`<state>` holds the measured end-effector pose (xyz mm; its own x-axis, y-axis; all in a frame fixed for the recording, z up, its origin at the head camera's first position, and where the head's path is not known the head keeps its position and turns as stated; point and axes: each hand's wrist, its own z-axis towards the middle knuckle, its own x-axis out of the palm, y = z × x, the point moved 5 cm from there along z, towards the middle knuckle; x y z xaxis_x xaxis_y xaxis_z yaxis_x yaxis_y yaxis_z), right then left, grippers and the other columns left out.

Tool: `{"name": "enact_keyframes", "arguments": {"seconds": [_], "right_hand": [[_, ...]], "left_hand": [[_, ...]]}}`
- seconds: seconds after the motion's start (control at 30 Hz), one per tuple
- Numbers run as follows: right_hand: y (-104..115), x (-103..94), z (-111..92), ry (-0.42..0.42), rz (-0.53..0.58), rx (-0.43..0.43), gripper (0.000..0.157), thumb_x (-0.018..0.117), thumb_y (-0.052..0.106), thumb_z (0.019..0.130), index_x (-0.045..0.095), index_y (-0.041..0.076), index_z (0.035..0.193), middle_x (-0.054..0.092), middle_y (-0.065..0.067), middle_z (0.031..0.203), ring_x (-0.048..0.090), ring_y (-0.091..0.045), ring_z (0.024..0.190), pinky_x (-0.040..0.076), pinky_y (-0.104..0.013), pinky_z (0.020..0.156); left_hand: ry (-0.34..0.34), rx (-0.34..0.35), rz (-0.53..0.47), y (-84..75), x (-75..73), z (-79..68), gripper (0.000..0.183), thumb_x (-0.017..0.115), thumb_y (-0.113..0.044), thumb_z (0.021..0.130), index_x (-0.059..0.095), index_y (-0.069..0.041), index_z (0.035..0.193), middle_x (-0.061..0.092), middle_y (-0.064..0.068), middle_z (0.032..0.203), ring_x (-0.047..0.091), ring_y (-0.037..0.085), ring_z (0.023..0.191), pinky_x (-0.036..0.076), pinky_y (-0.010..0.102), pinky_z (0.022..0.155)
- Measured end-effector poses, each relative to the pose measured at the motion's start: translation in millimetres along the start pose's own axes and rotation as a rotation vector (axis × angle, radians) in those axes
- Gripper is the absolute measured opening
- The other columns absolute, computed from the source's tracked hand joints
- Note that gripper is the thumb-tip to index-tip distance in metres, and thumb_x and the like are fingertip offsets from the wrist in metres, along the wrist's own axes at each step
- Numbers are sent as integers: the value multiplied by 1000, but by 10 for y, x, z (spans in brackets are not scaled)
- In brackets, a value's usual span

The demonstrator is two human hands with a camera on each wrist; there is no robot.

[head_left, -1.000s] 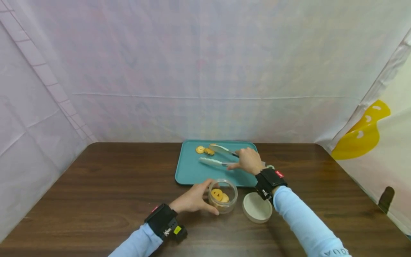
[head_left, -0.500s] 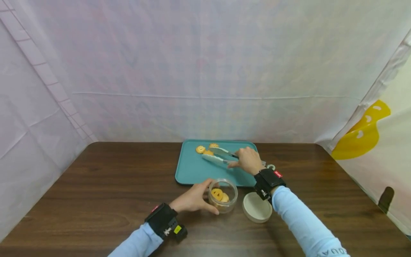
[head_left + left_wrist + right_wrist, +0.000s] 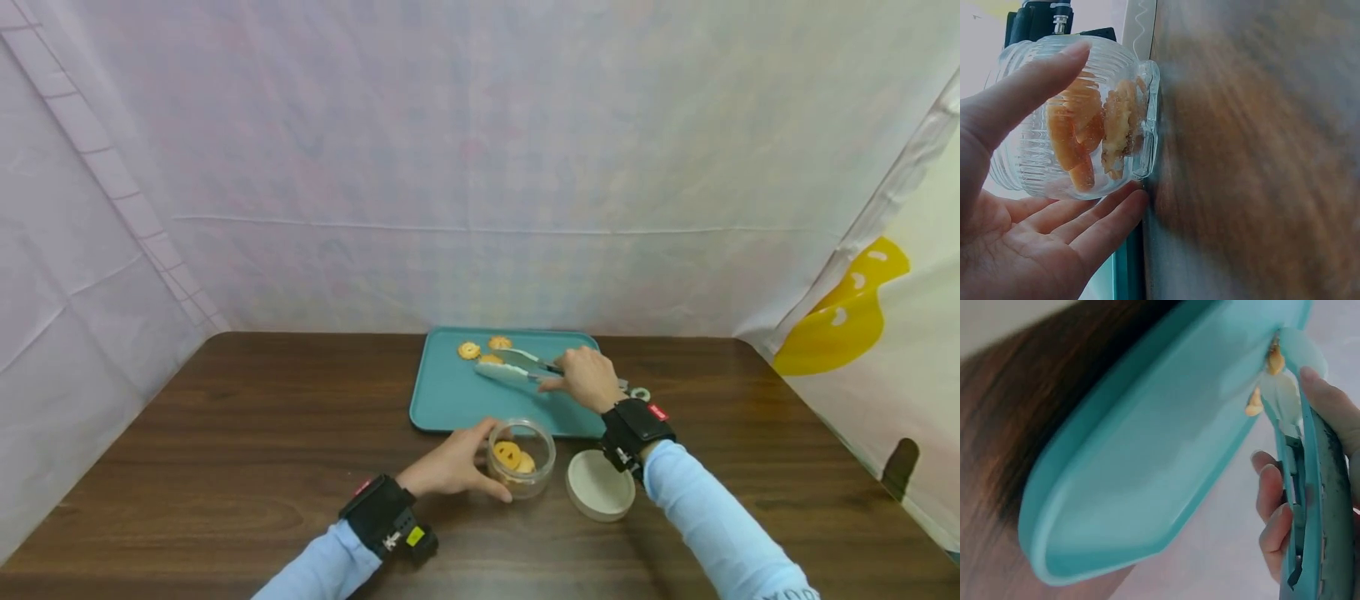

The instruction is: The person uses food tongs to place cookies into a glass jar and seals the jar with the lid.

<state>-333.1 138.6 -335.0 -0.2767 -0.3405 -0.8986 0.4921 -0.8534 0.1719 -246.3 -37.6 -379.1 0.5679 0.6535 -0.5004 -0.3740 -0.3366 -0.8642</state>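
Observation:
My left hand (image 3: 450,462) holds a clear glass jar (image 3: 1022,156) upright on the table, thumb on one side and fingers on the other. Several round yellow cookies (image 3: 1069,144) are inside it. With my right hand (image 3: 588,379) I grip a pair of tongs (image 3: 504,372) over the teal tray (image 3: 450,404). Their pale tips straddle one cookie (image 3: 491,359), partly hidden behind the nearer tip. Two more cookies lie at the tray's back left, one to the left (image 3: 468,351) and another farther back (image 3: 499,342).
A round white lid (image 3: 600,485) lies on the dark wooden table (image 3: 285,425), right of the jar and below the right wrist. White cloth (image 3: 465,167) hangs behind the table. A yellow shape (image 3: 843,321) shows on the cloth at right.
The tongs' tips have come closer together around the near cookie. The back cookie, mostly hidden earlier, now shows. My right hand has shifted slightly right; the left hand and jar stay put.

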Motion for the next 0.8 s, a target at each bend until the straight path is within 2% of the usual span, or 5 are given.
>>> {"name": "enact_keyframes", "arguments": {"seconds": [0.13, 0.43, 0.6, 0.67, 0.8], "right_hand": [[-42, -25, -51, 28, 66, 20, 44, 74, 38, 65, 71, 3, 91, 70, -17, 76, 49, -13, 47, 36, -26, 35], [-116, -111, -196, 60, 121, 37, 51, 73, 40, 66, 69, 0, 98, 70, -22, 79, 38, -10, 33, 14, -21, 34], [-149, -171, -260, 65, 126, 72, 54, 73, 41, 65, 68, 1, 100, 70, -24, 84, 44, -8, 36, 21, -21, 31], [-161, -191, -290, 63, 119, 79, 55, 73, 41, 65, 67, 1, 101, 71, -22, 80, 43, -7, 36, 22, -21, 31], [-184, -233, -367, 53, 122, 73, 56, 72, 41, 66, 66, 0, 104, 59, -11, 47, 26, -8, 30, 14, -21, 32]], "left_hand": [[2, -4, -11, 17, 5, 4, 71, 77, -15, 67, 37, 2, 124, 46, 22, 126, 47, 35, 113, 49, 44, 94], [1, -20, -22, 16, 7, 3, 72, 77, -15, 67, 37, 1, 124, 45, 22, 128, 46, 34, 115, 49, 44, 94], [-4, -15, -14, 9, 7, 4, 72, 77, -15, 66, 38, 1, 124, 46, 22, 127, 47, 34, 115, 49, 44, 94], [-5, -12, -13, 8, 6, 7, 72, 77, -15, 66, 38, 2, 124, 46, 22, 127, 47, 34, 115, 49, 44, 94], [-5, -14, -8, 4, 7, 4, 73, 77, -15, 66, 37, 2, 125, 46, 22, 127, 47, 34, 114, 50, 43, 93]]}}
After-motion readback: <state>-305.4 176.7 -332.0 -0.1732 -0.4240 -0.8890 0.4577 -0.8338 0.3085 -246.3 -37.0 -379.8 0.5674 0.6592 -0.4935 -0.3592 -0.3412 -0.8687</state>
